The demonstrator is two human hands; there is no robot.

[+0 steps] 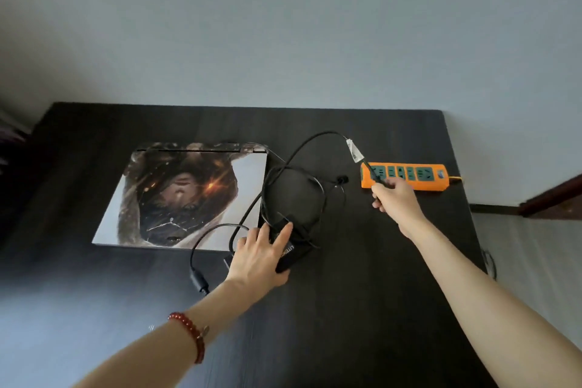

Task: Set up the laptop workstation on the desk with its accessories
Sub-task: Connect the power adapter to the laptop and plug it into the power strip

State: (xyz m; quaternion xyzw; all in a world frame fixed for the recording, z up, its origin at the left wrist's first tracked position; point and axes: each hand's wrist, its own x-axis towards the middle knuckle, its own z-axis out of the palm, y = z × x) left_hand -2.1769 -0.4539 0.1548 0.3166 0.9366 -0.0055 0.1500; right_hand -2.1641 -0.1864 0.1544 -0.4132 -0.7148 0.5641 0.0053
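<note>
A: How far along is the workstation judged to be?

B: Only the early part appears done. The laptop (185, 195) is laid flat on the dark desk (362, 309), left of centre, with its decorated lid shut. The power adapter (288, 253) is set just beside the laptop's right front corner, and its black cable (310, 138) is spread in loose loops between the laptop and the orange power strip (409, 176) at the right rear of the desk.

A: And the hands?

B: The left hand (259, 253) is laid over the adapter with the fingers extended, so the brick is pressed down rather than gripped. The right hand (395, 195) is closed around the mains plug (374, 178), which is held at the strip's leftmost socket; whether the pins are seated cannot be told.

A: What is left?

B: The plug is probably yet to be pushed home, the lid is unopened, and the thinner lead with its ferrite bead (199, 280), lying near the front edge, does not look connected to the laptop. No mouse or other accessory is seen.

A: Is anything in the way?

B: The cable loops are draped over the laptop's right edge, so the lid could be snagged when raised. A white tag (354, 150) is attached to the cable near the plug. A red bead bracelet (190, 335) is worn on the left wrist.
</note>
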